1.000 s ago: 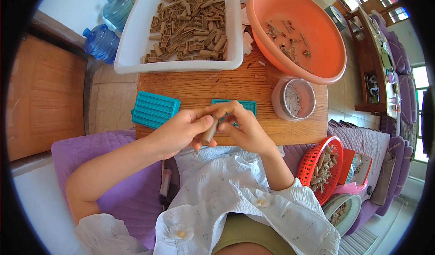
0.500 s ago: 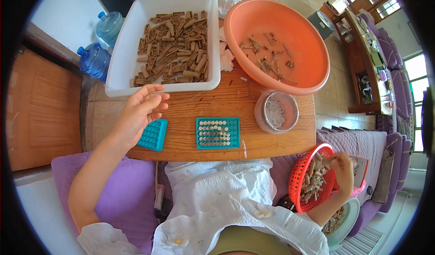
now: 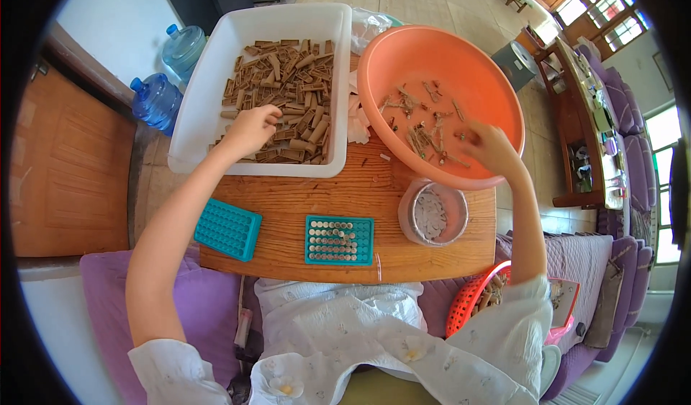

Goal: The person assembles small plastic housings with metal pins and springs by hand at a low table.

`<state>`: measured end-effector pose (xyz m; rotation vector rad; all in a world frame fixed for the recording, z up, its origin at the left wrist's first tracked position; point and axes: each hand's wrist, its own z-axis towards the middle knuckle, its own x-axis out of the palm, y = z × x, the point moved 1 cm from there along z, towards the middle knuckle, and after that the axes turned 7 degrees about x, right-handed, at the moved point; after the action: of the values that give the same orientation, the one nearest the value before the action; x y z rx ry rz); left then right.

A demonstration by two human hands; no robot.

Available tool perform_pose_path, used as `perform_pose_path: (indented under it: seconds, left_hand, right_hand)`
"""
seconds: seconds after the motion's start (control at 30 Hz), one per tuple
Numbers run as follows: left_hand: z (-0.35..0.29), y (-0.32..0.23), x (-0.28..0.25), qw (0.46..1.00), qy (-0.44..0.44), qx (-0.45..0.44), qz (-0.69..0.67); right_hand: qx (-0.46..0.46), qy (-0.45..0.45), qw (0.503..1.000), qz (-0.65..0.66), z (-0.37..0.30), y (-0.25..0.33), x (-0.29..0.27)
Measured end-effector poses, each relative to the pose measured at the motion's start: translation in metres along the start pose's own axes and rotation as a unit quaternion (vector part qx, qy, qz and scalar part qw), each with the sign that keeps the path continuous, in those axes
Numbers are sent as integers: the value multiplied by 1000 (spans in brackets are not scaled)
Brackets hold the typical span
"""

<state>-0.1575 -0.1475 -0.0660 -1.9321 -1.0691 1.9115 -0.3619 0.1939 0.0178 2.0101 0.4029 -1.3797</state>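
Note:
My left hand (image 3: pixel 252 129) hovers above the near part of a white plastic tub (image 3: pixel 188 117). Its fingers are curled together; what they hold, if anything, is hidden. Brown, hollow, trough-like pieces (image 3: pixel 288 74) are heaped in the tub. Over the right side of a large orange basin (image 3: pixel 410 52), my right hand (image 3: pixel 491 148) has bent, closed fingers around something I cannot make out. Dried, twig-like scraps (image 3: pixel 425 140) lie in the basin beside it. A teal tray (image 3: pixel 365 241) nearer to me has rows of small silvery discs (image 3: pixel 331 248) in part of its holes.
Left on the wooden table (image 3: pixel 288 201) lies a second teal tray (image 3: pixel 229 231). A clear tub (image 3: pixel 407 214) with whitish flakes stands below the basin. A red basket (image 3: pixel 458 311) of brownish pieces sits right of my lap, partly behind my sleeve. Blue water bottles (image 3: pixel 156 102) stand left.
My right hand has moved from the red basket up into the orange basin. My left hand has gone from the tub's near edge to over the brown pieces, its fingers more curled. The view has shifted.

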Motion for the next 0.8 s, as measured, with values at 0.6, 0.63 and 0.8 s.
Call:
perform_pose_path:
  seconds: [0.6, 0.63, 0.8]
  left_hand:
    - [41, 1, 24, 975, 128, 69, 171]
    - [39, -3, 17, 982, 80, 88, 148]
    - [20, -22, -15, 986, -88, 134, 54]
  right_hand:
    - [36, -74, 976, -202, 157, -21, 41]
    - [2, -128, 978, -163, 151, -21, 29]
    - [-58, -268, 960, -54, 109, -24, -8]
